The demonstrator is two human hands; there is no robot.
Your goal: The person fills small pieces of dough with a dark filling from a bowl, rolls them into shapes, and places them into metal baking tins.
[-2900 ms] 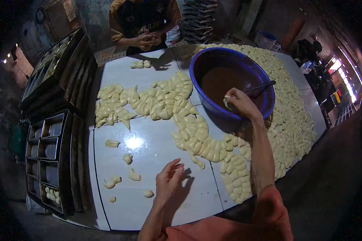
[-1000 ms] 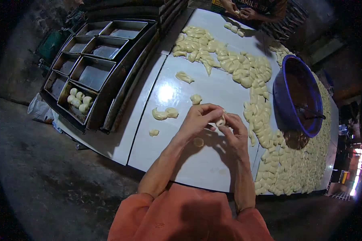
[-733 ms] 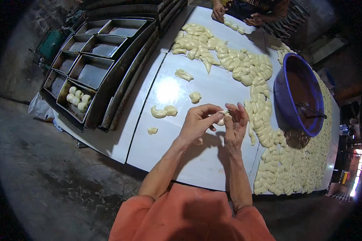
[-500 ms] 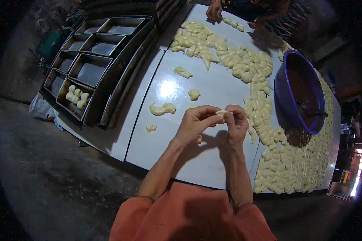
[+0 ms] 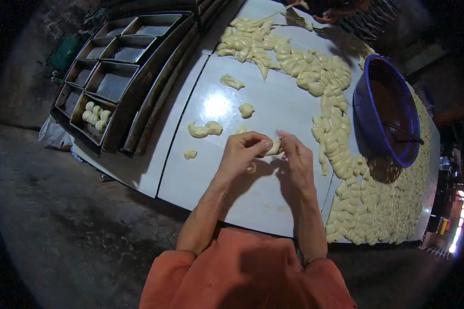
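In the lower middle of the frame, the person's left hand (image 5: 242, 154) had a small piece of dough (image 5: 274, 148) pinched between thumb and fingers, raised a little above the white tiled table (image 5: 283, 109). The right hand (image 5: 298, 157) met the dough at its right end; its fingertips were blurred, so whether they gripped it or only pressed it could not be told.

The likeliest mishap seemed a tear: the dough was probably soft, and a hard pinch or an uneven pull between the two hands might have split its skin. A slack left thumb might also have let the piece drop. A loose dough scrap (image 5: 241, 129) lay just beyond the left fingers, and a dropped piece could have stuck to it.

The held dough looked pale cream, smooth and short, rounded where it showed, though fingers covered both ends and any seam was hidden. It matched the glossy mass of cut dough (image 5: 325, 77) at upper right, near the blue-purple basin (image 5: 363, 105) of brown paste.
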